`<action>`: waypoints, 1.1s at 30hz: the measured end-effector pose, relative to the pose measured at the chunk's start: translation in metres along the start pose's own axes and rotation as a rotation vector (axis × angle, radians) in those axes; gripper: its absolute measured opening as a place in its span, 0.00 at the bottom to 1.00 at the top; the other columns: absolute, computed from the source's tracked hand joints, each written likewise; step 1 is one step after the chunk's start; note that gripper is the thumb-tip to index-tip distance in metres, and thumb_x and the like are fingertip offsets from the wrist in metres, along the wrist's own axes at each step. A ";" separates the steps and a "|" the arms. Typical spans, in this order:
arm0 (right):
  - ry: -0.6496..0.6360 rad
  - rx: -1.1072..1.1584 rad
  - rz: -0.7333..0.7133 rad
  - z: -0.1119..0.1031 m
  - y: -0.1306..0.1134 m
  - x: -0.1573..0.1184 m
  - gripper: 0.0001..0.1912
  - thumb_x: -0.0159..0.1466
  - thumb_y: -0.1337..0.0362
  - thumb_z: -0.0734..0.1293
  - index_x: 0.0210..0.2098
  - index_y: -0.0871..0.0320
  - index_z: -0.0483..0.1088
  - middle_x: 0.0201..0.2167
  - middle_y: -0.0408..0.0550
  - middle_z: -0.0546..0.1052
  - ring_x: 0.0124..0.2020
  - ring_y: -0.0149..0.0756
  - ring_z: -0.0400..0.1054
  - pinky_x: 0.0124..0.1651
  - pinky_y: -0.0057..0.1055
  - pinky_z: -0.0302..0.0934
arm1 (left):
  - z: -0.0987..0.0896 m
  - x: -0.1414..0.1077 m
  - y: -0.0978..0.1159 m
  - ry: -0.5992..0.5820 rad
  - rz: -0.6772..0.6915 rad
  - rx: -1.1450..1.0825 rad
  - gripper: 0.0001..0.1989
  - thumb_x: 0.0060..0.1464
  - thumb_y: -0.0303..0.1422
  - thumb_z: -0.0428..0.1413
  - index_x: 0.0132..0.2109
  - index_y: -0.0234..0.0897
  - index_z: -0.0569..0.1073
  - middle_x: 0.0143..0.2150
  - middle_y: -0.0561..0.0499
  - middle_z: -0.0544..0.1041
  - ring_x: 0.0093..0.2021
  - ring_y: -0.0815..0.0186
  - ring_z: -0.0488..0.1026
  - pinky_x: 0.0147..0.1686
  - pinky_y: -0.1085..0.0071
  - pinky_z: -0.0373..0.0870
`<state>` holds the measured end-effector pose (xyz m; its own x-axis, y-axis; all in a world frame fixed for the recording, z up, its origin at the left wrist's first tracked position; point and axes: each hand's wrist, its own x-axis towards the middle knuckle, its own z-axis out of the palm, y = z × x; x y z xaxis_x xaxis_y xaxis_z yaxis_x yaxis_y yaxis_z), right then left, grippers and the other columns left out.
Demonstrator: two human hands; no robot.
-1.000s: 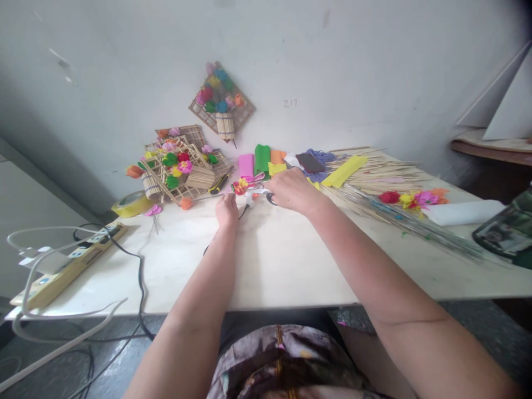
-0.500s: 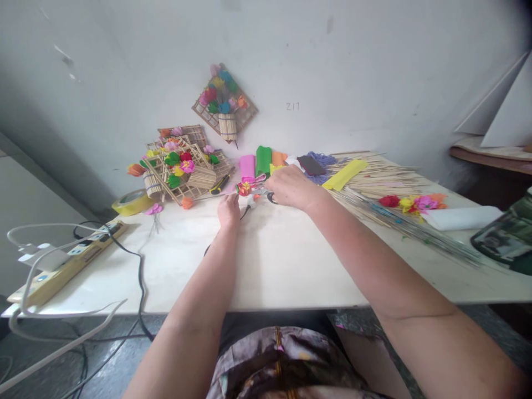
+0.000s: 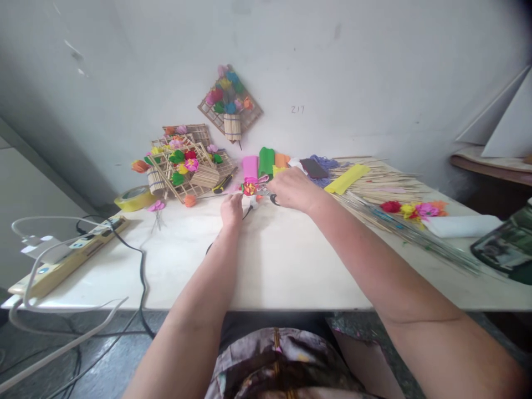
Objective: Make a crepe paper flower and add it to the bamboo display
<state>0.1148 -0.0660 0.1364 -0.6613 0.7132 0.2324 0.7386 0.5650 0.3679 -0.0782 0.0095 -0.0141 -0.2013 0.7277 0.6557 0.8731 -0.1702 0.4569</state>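
My left hand is closed in a pinch on a paper flower with red and yellow petals, its thin stem running out to the left. My right hand is wrapped around scissors with dark finger loops. Their metal blades point left and reach the flower's right side; whether they touch it I cannot tell. Under the flower lies a small white object with a black cord, partly hidden by my left hand.
Stick lattices with paper flowers are piled at left, beside yellow tape and a power strip. Crepe paper rolls stand behind my hands. Thin sticks, wires, loose flowers and a white roll lie right.
The whole view has shifted slightly. The flower is turned a little, showing more of its yellow centre; both hands keep nearly the same places and grips.
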 end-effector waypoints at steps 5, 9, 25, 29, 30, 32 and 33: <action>-0.007 0.004 0.022 0.001 -0.004 -0.002 0.14 0.59 0.71 0.61 0.41 0.65 0.76 0.35 0.63 0.78 0.41 0.46 0.72 0.42 0.35 0.57 | 0.001 0.000 -0.002 0.021 0.009 -0.029 0.12 0.59 0.32 0.48 0.36 0.37 0.77 0.30 0.47 0.73 0.31 0.65 0.68 0.33 0.72 0.59; -0.023 0.011 0.037 -0.001 -0.005 -0.003 0.14 0.58 0.70 0.62 0.40 0.64 0.76 0.35 0.62 0.78 0.41 0.47 0.72 0.41 0.35 0.57 | 0.001 0.000 -0.003 0.016 0.018 -0.034 0.13 0.59 0.33 0.48 0.37 0.37 0.77 0.31 0.46 0.74 0.33 0.64 0.69 0.35 0.72 0.61; -0.085 -0.011 0.064 -0.012 0.005 -0.004 0.14 0.57 0.69 0.64 0.41 0.64 0.75 0.36 0.61 0.78 0.41 0.47 0.71 0.40 0.33 0.56 | -0.003 -0.001 -0.001 0.005 0.017 0.015 0.14 0.60 0.34 0.47 0.42 0.38 0.78 0.36 0.44 0.76 0.37 0.62 0.71 0.37 0.71 0.61; -0.120 0.038 0.106 -0.024 0.014 -0.013 0.13 0.56 0.66 0.65 0.39 0.59 0.77 0.36 0.55 0.78 0.39 0.43 0.71 0.39 0.32 0.55 | -0.005 0.000 0.001 0.023 -0.028 -0.011 0.14 0.60 0.34 0.48 0.40 0.38 0.78 0.34 0.45 0.75 0.36 0.63 0.71 0.36 0.72 0.61; -0.119 0.063 0.117 -0.027 0.018 -0.015 0.13 0.56 0.65 0.65 0.39 0.58 0.77 0.36 0.54 0.78 0.40 0.42 0.71 0.39 0.32 0.55 | -0.006 0.000 0.002 0.038 -0.046 -0.018 0.13 0.60 0.34 0.48 0.39 0.38 0.78 0.34 0.46 0.75 0.36 0.64 0.71 0.36 0.72 0.61; -0.091 0.130 0.145 -0.028 0.028 -0.021 0.13 0.56 0.63 0.65 0.39 0.54 0.78 0.36 0.49 0.79 0.40 0.40 0.70 0.39 0.30 0.56 | -0.009 0.001 0.004 0.076 -0.081 -0.035 0.12 0.59 0.34 0.49 0.39 0.39 0.78 0.33 0.47 0.74 0.35 0.64 0.70 0.35 0.72 0.61; -0.069 0.177 0.161 -0.027 0.033 -0.023 0.14 0.56 0.62 0.65 0.39 0.53 0.78 0.36 0.47 0.79 0.39 0.39 0.70 0.38 0.29 0.56 | -0.011 0.001 0.006 0.094 -0.095 -0.045 0.11 0.58 0.34 0.50 0.40 0.39 0.78 0.32 0.47 0.74 0.35 0.64 0.70 0.35 0.72 0.61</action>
<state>0.1513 -0.0751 0.1670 -0.5271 0.8232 0.2109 0.8493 0.5011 0.1663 -0.0784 0.0022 -0.0041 -0.3246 0.6768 0.6608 0.8278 -0.1347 0.5446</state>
